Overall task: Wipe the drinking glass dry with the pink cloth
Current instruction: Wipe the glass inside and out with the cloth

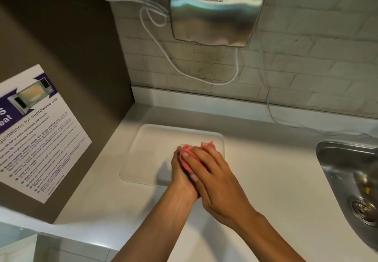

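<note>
Both hands are clasped together over a white tray [147,155] on the counter. My left hand [180,172] is wrapped around the drinking glass [180,145]. The glass is almost fully hidden, and only a faint clear rim shows past the fingertips. The pink cloth [187,153] is bunched between the two hands, with a corner sticking out at the far side. My right hand [212,169] lies over the left and presses the cloth against the glass.
A steel sink [347,171] with a drain lies at the right. A metal hand dryer [216,10] hangs on the brick wall, with white cables looping down to the counter. A brown side panel with a microwave poster [38,130] stands at the left.
</note>
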Demonstrator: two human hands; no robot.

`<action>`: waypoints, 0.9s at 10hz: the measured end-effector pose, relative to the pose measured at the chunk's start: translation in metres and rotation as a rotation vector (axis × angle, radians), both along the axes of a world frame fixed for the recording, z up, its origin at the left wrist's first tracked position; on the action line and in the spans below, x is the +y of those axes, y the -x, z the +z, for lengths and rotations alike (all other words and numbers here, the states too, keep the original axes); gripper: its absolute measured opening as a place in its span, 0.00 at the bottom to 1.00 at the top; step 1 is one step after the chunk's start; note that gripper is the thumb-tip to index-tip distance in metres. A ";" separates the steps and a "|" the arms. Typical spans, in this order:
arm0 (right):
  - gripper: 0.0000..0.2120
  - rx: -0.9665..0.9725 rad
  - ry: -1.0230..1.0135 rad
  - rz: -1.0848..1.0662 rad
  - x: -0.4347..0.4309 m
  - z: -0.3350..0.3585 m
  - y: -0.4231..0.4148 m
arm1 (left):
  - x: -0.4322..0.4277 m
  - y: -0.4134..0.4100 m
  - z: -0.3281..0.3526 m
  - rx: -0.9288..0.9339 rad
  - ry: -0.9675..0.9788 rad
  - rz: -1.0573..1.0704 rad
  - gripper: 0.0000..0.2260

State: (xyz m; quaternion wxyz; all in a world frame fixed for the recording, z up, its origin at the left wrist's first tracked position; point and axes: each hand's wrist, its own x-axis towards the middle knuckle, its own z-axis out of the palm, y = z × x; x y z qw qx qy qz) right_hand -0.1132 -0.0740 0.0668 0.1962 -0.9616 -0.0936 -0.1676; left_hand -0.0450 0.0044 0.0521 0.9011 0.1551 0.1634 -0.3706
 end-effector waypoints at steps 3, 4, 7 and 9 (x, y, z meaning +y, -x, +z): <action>0.21 0.226 -0.662 -0.164 0.003 0.019 0.003 | 0.016 -0.015 0.009 -0.125 -0.599 -0.055 0.32; 0.26 0.262 -0.380 -0.075 0.008 0.015 0.009 | 0.013 -0.017 0.005 -0.039 -0.571 -0.082 0.35; 0.22 0.133 -1.048 -0.288 0.015 0.012 -0.010 | 0.007 -0.003 -0.009 -0.015 -0.285 -0.005 0.32; 0.21 -0.062 -0.862 -0.188 0.031 -0.008 0.003 | 0.006 -0.012 -0.003 0.141 -0.269 0.119 0.34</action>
